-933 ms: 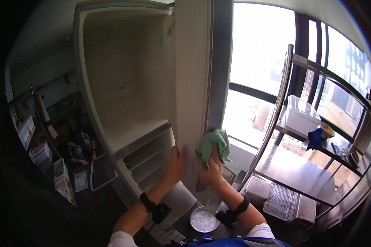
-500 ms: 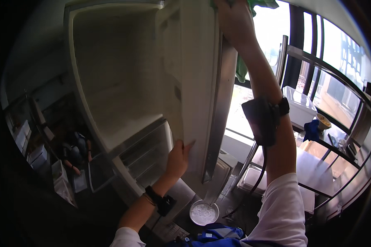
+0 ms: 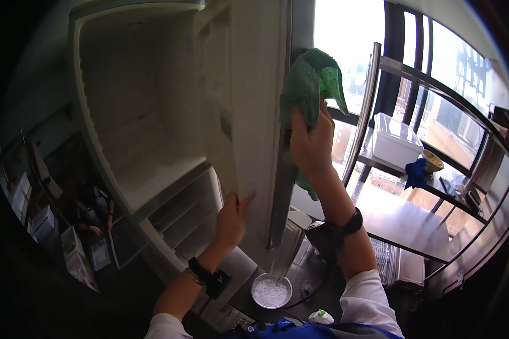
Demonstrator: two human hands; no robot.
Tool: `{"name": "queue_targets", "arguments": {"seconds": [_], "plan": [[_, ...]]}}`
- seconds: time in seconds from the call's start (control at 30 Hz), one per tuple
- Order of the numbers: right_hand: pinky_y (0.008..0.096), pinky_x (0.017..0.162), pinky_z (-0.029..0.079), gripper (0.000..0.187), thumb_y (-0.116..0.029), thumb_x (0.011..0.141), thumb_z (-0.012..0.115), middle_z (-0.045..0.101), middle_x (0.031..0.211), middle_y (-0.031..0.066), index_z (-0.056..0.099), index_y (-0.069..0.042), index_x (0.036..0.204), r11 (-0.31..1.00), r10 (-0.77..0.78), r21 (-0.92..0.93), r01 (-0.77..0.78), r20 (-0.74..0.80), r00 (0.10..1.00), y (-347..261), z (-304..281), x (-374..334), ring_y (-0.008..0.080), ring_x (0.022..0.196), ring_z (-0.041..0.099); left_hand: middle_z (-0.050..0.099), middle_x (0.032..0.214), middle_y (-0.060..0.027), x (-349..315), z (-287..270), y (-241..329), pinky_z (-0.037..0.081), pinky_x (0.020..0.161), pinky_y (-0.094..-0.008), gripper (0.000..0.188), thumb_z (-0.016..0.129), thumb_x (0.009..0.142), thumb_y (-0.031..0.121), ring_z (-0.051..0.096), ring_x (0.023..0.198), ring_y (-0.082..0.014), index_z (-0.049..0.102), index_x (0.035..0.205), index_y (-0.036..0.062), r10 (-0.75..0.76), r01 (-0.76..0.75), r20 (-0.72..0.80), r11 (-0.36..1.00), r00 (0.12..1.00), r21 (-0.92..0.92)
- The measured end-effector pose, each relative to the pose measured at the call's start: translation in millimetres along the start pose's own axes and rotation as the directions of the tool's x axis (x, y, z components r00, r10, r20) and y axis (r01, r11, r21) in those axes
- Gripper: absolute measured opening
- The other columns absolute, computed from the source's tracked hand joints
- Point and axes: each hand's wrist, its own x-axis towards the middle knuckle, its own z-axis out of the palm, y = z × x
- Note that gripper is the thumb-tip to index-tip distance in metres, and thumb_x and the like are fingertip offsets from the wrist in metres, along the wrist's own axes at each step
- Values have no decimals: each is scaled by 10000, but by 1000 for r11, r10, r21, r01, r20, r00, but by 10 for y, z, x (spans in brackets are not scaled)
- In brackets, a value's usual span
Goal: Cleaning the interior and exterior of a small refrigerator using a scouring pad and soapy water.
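Note:
An upper refrigerator door stands open, its pale inner side turned toward the bare upper compartment. My left hand is closed at the lower part of this door, on its inner edge. With my right hand I grip a crumpled green cloth against the metal outer edge of the door. Part of the cloth hangs below my right wrist, beyond the door. Under the upper compartment, the lower compartment shows several shelves.
A round pan of whitish liquid stands on the dark floor beneath the door. A white-topped bottle is near my body. At right, a metal rack holds a white bin, a blue cloth and a bowl. Another person crouches at far left.
My right hand has come down along the door edge with the green cloth, which is now fully in view. My left hand stays at the door's lower part. The view has shifted slightly.

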Motion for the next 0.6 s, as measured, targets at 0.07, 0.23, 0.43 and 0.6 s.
{"name": "queue_targets", "arguments": {"seconds": [0.07, 0.23, 0.43, 0.6], "plan": [[391, 928, 351, 345, -61, 781, 459, 377, 1245, 281, 493, 72, 1097, 1000, 22, 5, -22, -69, 997, 156, 115, -220, 402, 1133, 405, 542, 707, -218, -30, -23, -53, 406, 560, -427, 213, 455, 878, 204, 540, 680, -404, 434, 852, -6, 14, -14, -17, 1000, 1000, -20], [346, 896, 365, 290, -63, 813, 421, 379, 1239, 298, 514, 76, 1050, 944, -237, -244, 220, -42, 971, 374, 143, -670, 332, 1128, 432, 541, 701, -217, -53, -47, -17, 409, 560, -420, 210, 452, 879, 198, 540, 679, -404, 437, 843, -7, -25, 24, -41, 999, 999, -27], [370, 905, 373, 280, -65, 788, 467, 388, 1235, 284, 533, 52, 1034, 999, -53, -17, 52, -71, 996, 120, 81, -211, 389, 1101, 448, 545, 728, -223, -97, -67, 34, 418, 561, -395, 197, 460, 878, 184, 553, 680, -373, 456, 912, -10, 10, -11, -39, 1000, 999, -3], [417, 895, 371, 296, -105, 794, 479, 321, 1247, 321, 518, 32, 1053, 981, -70, -179, 74, 30, 997, 665, 294, -1285, 438, 1116, 404, 540, 707, -219, -86, -37, -71, 420, 541, -367, 230, 451, 885, 209, 559, 646, -357, 439, 910, -20, -31, 25, -18, 963, 999, -267]]}}
